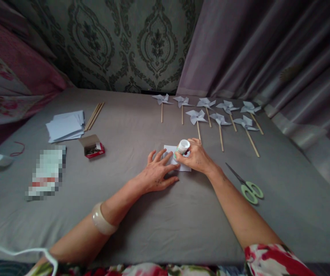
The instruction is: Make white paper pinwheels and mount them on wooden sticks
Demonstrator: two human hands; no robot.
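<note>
A small white sheet of paper (pixel 185 168) lies flat in front of me. Across its left part my left hand (pixel 160 171) rests with fingers spread, pressing on the sheet. My right hand (pixel 195 156) is wrapped round a glue stick (pixel 183 147) with a white base, held tilted over the paper. The stick's lower end is hidden, so whether it touches the sheet cannot be seen. To the right of my right forearm lies a pair of scissors (pixel 248 188) with green handles.
Several paper pinwheels (pixel 197 117) on wooden sticks lie at the back right. At the left are stacked white paper (pixel 65 125), wooden sticks (pixel 94 117), an open red box of small metal pieces (pixel 94 148), a blurred packet (pixel 47 172) and a white cable (pixel 12 252).
</note>
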